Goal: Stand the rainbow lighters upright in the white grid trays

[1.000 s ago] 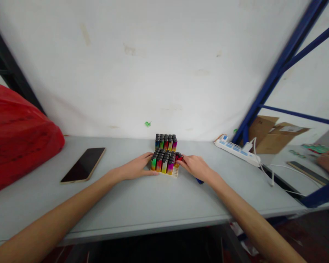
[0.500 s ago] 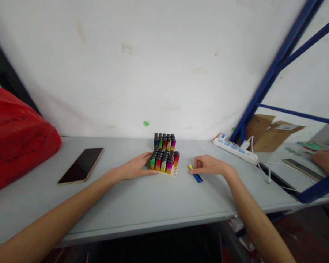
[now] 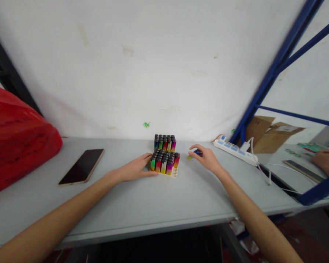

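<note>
My left hand [image 3: 138, 167] grips the left end of a pale lighter tray [image 3: 174, 172], its thumb along the front edge and its fingers behind. Colourful black-topped lighters [image 3: 163, 165] stand upright in close rows in this tray; a few slots at its right end hold none. Just behind stands a second block of upright lighters [image 3: 165, 141]. To the right of the tray, my right hand [image 3: 204, 157] is closed on a blue and yellow lighter [image 3: 190, 157], tilted with its yellow end toward the tray. The fingers partly cover it.
A phone [image 3: 82, 166] lies on the grey table [image 3: 142, 208] at left, near a red plastic bag [image 3: 19, 138]. To the right are a white power strip [image 3: 234, 151] with cables, a blue metal frame [image 3: 259, 95] and a cardboard box [image 3: 276, 135]. Another person's hand [image 3: 326, 160] is at far right.
My right hand has picked up the blue and yellow lighter from the table and turned it, moving slightly back toward the wall. My left hand stays on the tray.
</note>
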A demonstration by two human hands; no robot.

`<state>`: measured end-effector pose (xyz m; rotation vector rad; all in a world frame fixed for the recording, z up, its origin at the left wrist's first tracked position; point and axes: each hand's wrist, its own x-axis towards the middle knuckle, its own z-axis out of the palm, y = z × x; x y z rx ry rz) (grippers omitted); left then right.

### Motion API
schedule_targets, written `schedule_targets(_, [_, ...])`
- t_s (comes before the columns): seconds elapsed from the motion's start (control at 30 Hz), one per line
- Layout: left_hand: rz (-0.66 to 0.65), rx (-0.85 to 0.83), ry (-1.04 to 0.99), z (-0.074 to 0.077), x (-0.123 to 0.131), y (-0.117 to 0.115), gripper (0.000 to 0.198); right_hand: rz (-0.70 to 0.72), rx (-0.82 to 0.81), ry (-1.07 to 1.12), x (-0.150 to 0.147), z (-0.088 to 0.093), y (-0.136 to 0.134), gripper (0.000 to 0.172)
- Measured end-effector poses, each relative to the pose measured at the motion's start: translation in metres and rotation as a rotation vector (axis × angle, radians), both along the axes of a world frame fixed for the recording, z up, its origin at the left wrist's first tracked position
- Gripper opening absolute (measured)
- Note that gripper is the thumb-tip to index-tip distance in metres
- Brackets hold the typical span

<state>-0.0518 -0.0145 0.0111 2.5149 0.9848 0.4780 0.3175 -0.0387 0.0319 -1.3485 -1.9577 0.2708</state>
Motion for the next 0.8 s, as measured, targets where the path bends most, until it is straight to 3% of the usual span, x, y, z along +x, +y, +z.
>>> schedule_targets(0.2, [-0.026, 0.027, -0.025, 0.0, -0.001, 0.0, 0.078, 0.119, -0.216, 0.381, -0.02, -0.002, -0.002, 0.066])
schedule_targets(0.4, [-0.016, 0.033, 0.005, -0.001, -0.001, 0.001, 0.081, 0.263, -0.398, 0.536, -0.035, -0.007, -0.007, 0.061])
schedule_targets(0.47, [-0.018, 0.03, 0.004, -0.001, -0.001, 0.001, 0.079, 0.215, -0.354, 0.454, -0.038, -0.011, -0.007, 0.059])
schedule_targets(0.63, [-0.01, 0.03, -0.004, 0.0, 0.0, 0.0, 0.079, 0.066, -0.072, 0.181, -0.046, -0.016, -0.008, 0.059])
schedule_targets(0.8, [-0.016, 0.015, -0.012, 0.003, 0.001, -0.003, 0.079, -0.005, -0.041, 0.128, -0.049, -0.017, -0.009, 0.047])
